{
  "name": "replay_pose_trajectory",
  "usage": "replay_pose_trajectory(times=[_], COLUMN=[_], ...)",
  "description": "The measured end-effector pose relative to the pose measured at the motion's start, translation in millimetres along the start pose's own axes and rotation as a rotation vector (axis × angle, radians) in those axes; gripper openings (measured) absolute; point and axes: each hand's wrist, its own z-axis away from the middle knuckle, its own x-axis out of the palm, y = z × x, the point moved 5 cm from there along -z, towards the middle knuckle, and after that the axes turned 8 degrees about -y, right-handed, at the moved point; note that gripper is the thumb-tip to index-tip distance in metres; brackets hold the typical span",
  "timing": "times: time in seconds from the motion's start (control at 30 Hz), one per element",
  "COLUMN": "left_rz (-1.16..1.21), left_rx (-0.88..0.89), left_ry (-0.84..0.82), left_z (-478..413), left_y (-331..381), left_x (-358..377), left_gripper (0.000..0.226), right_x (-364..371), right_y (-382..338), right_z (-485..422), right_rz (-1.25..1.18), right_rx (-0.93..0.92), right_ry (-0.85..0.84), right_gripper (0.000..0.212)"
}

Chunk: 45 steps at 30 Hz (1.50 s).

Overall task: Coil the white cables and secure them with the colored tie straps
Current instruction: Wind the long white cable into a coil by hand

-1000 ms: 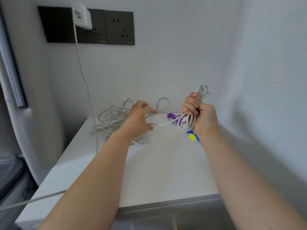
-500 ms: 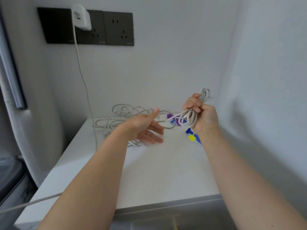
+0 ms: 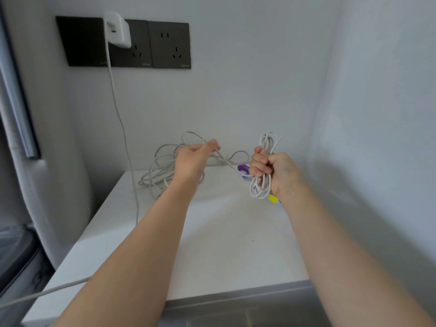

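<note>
Two hands are raised above the table, over its back half. The right hand, above the table's back right part, is a tight fist round a coil of white cable. The coil's loops stick out above the fist and hang below it, clear of the table or nearly so. The left hand, above the table's back middle, has its fingers curled and pinches one strand between thumb and fingertips. From the pinch the strand slopes down to the coil.

A loose tangle of the same white cable lies on the table's back left part, close to the wall. A purple strap lies at the table's back, partly hidden by the fist. A yellow strap lies on the table's right part below the hanging loops, with a bit of blue beside it, too hidden to make out.

On the wall above the table, a black socket panel holds a white charger. Its cord drops to the table's left part. A white length of cable runs off past the table's front left corner.
</note>
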Motion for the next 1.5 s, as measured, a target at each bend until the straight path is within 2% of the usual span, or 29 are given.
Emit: replay_pose_trajectory(times=[0.1, 0.23, 0.4, 0.47, 0.53, 0.7, 0.83, 1.13, 1.5], left_rz=[-0.011, 0.001, 0.060, 0.149, 0.194, 0.056, 0.217, 0.228, 0.215], left_rx=[0.098, 0.235, 0.335, 0.290, 0.204, -0.007, -0.137, -0.242, -0.302], left_ry=[0.044, 0.029, 0.127, 0.144, 0.083, -0.077, -0.065, -0.052, -0.176], left_z=[6, 11, 14, 9, 5, 2, 0, -6, -5], left_y=[12, 23, 33, 33, 29, 10, 1, -13, -20], left_x=[0, 1, -14, -22, -22, -7, -9, -17, -8], left_gripper=[0.019, 0.021, 0.016, 0.014, 0.012, 0.015, 0.014, 0.010, 0.010], right_x=[-1, -4, -6, -8, -9, -11, -10, -12, -9], right_y=[2, 4, 11, 15, 17, 20, 21, 20, 31], right_z=[-1, -1, -3, -3, -4, -4, -3, -4, -2], right_rz=[-0.007, 0.001, 0.116, 0.171, 0.200, 0.225, 0.248, 0.342, 0.475], right_rx=[0.025, 0.052, 0.101, 0.130, 0.142, 0.159, 0.209, 0.202, 0.373], right_ry=[0.012, 0.049, 0.091, 0.104, 0.107, 0.098, 0.075, 0.062, -0.087], right_gripper=[0.031, 0.032, 0.032, 0.032, 0.031, 0.030, 0.030, 0.028, 0.026])
